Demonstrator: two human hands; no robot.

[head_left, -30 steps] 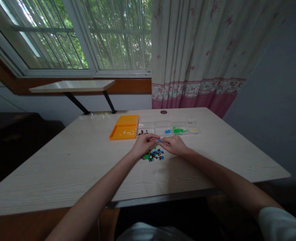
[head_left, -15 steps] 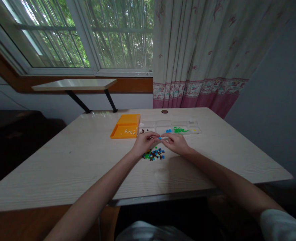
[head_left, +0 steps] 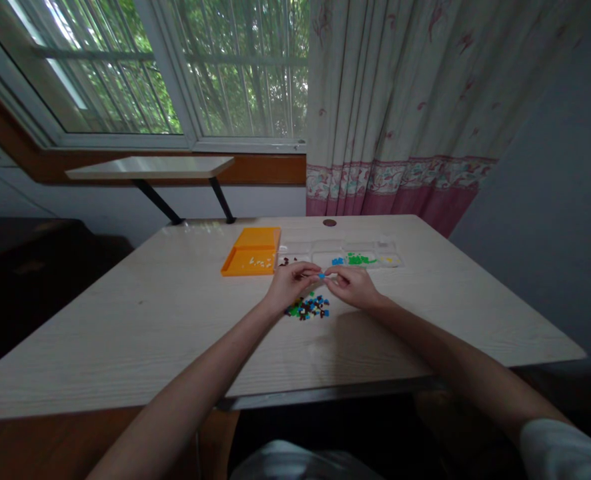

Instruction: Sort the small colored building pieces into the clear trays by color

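Between the fingertips of both hands is a small blue piece (head_left: 321,275), too small to tell its exact kind. My left hand (head_left: 288,283) pinches it from the left, and my right hand (head_left: 354,285) pinches it from the right. Just below the hands lies a mixed pile of small pieces (head_left: 308,307) in blue, dark brown, green and pale yellow. Behind the hands stands a clear compartment tray (head_left: 325,246). It holds blue pieces (head_left: 337,261), green pieces (head_left: 359,259), a few yellow ones and dark brown ones (head_left: 286,261), sorted by colour.
An open orange box (head_left: 252,237) with several white pieces in it sits left of the tray. A raised shelf (head_left: 150,168) on black legs stands at the table's back left. The pale wooden table (head_left: 185,333) ends at its front edge close to my body.
Both hands stay almost in place, still pinching the blue piece. The view has shifted very slightly; the pile and tray look the same.
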